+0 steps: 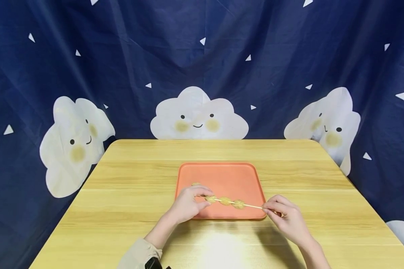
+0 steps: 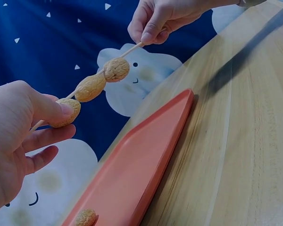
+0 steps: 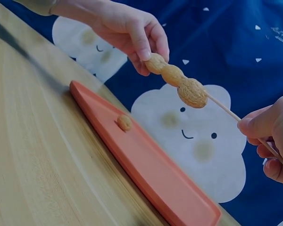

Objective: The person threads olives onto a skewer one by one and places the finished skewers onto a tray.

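Note:
A thin wooden skewer (image 1: 253, 206) is held up over the orange tray (image 1: 222, 175), roughly level in the head view. Threaded along it are three tan, wrinkled, oval food balls (image 1: 225, 201). My left hand (image 1: 186, 203) pinches the leftmost ball (image 2: 67, 113) between thumb and fingers, and the skewer's end pokes out behind it. At the other end, my right hand (image 1: 286, 218) grips the bare stick between thumb and fingertips. A loose tan ball (image 3: 124, 123) lies on the tray, mostly hidden behind my left hand in the head view.
The tray rests on a light wooden table (image 1: 138, 179). A dark blue curtain (image 1: 272, 74) with white cloud faces hangs behind the table and along its sides. A dark watch (image 1: 153, 263) shows at my left sleeve.

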`<state>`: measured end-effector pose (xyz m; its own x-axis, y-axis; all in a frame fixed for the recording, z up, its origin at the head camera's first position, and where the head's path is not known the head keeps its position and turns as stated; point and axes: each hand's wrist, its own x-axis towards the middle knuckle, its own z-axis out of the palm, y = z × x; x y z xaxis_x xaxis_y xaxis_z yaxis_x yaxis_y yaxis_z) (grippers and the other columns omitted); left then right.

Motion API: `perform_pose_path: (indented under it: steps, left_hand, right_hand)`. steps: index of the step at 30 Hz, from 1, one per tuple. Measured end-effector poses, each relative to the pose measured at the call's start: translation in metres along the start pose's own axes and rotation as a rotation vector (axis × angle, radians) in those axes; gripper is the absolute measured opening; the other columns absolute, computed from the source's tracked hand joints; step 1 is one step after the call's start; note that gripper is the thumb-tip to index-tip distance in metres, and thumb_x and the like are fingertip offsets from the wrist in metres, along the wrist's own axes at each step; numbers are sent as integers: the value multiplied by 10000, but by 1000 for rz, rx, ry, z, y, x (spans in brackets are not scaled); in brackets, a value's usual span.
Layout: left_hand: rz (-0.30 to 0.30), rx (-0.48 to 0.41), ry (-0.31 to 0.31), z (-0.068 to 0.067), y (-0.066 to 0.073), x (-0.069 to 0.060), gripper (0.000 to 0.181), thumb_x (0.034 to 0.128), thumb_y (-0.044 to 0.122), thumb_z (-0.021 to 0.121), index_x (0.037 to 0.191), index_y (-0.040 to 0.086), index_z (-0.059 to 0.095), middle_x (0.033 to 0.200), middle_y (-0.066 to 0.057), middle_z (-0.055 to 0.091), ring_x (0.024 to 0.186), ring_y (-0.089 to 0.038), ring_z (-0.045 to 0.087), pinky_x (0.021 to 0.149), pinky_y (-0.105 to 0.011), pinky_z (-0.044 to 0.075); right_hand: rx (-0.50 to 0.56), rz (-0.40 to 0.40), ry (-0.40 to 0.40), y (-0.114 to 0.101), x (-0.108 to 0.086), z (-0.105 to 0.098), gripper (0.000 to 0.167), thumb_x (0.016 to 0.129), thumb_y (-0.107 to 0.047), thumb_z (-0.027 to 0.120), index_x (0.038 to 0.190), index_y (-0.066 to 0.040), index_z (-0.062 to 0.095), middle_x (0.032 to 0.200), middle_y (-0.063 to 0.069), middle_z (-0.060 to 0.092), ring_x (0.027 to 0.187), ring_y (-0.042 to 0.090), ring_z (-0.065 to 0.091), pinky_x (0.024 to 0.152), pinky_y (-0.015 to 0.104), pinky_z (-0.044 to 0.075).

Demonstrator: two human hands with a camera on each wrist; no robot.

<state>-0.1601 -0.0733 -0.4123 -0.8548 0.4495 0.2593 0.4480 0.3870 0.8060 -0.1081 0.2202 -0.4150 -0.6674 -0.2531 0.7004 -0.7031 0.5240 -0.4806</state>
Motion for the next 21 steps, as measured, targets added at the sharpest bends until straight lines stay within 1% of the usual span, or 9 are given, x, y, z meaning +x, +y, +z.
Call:
perform_pose_path:
  steps: [4,6,12,17,21]
  left_hand:
    - [-4,2,-1,0,1,0,211,805,72,701,1012,110,708,1034,52,640,953,-155,582,844,-433,475]
    - [-8,8,-2,0,1,0,211,805,81,702,1014,110,708,1036,56,640,957,-152,580,846,-420,475]
    - [-11,48,-3,0,2,2,211,798,92,708,1008,117,713,1040,58,646,966,-156,585,841,-373,477]
    - [-16,59,-3,1,1,2,216,791,80,708,1002,121,719,1041,55,650,972,-157,586,846,-359,469]
    - [-16,51,-5,1,2,2,218,790,71,706,1003,115,718,1040,45,650,968,-164,590,844,-364,470]
  right_hand:
    - [17,-15,-2,-15,8,-3,366,579,263,687,745,-63,671,745,13,585,576,44,434,487,87,334]
    - [21,-12,-3,-11,6,-2,366,580,265,685,747,-61,673,743,18,584,577,46,431,486,88,332]
    - [8,7,-11,13,-7,3,388,591,237,702,779,-102,690,772,-8,593,589,19,428,487,86,338]
    - [11,19,-10,16,-8,4,376,620,206,717,794,-128,699,788,-44,602,598,0,434,481,81,343]
    - [-5,12,0,17,-8,5,362,594,245,701,762,-75,691,756,0,599,575,20,426,480,78,334]
